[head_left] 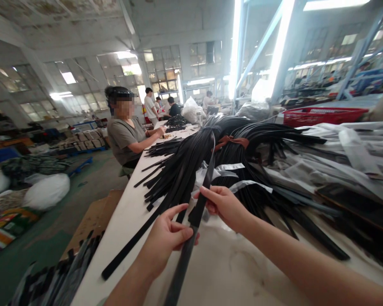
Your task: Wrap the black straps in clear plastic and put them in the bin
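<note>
A long flat black strap (205,196) runs away from me, raised above the white table (121,238). My left hand (169,233) pinches it between thumb and fingers on the near side, with the index finger stretched forward. Farther along, my right hand (225,205) grips the same strap between thumb and curled fingers. Beyond both hands lies a heap of black straps (191,157), their ends fanned to the left. A brown-red tie (231,142) binds one bundle. Several pale shiny strips (252,184) lie near my right hand.
White sheeting (344,148) covers the right side, below a red crate (325,115). Another person (124,131) works along the table's left edge. More straps (57,276) stand by a cardboard sheet (89,221) at lower left. White sacks (47,191) rest on the floor.
</note>
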Demonstrator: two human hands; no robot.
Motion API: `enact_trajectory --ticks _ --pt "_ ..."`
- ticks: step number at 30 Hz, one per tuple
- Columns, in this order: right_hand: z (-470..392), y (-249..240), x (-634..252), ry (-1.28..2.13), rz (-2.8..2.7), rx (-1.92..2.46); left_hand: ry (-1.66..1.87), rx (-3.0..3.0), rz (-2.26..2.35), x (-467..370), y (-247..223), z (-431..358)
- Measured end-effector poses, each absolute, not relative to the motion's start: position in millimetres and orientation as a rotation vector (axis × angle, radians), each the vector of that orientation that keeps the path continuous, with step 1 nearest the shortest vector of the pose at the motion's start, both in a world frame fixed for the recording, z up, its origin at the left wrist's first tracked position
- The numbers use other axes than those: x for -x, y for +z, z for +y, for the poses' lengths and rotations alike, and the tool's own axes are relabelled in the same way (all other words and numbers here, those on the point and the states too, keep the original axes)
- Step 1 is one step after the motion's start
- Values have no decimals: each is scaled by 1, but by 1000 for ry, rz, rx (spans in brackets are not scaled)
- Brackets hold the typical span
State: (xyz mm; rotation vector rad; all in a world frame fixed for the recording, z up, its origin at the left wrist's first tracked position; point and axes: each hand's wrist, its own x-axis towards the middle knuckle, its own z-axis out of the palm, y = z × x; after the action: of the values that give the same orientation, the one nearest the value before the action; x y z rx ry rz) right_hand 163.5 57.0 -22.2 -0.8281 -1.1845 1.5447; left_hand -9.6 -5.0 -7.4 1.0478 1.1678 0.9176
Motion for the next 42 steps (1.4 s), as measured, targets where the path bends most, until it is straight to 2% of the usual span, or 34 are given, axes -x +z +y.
enact_trajectory --ticks 6,9,13,18,22,29,32,37,42 --pt "35 -24 -149 1624 -1547 713 983 -989 1131 11 -11 -3" --pt "41 -23 -155 1707 -1301 688 864 -1029 1092 12 -6 -6" --pt "55 -20 -167 1560 -1072 714 785 -1059 1108 10 -2 -8" --pt "40 -24 -156 1532 -1471 733 953 -1047 1096 11 -5 -5" --pt "33 -26 -152 1552 -1622 694 912 -1046 1073 14 -8 -6" --pt "43 -21 -161 1401 -1528 785 547 -913 918 15 -19 -12" --pt "45 -20 -162 1464 -1481 761 545 -915 873 14 -21 -13" --pt "54 -12 -173 1517 -1069 641 565 -902 798 12 -15 -14" --pt "48 -11 -172 1341 -1334 716 677 -889 759 9 -16 -13"
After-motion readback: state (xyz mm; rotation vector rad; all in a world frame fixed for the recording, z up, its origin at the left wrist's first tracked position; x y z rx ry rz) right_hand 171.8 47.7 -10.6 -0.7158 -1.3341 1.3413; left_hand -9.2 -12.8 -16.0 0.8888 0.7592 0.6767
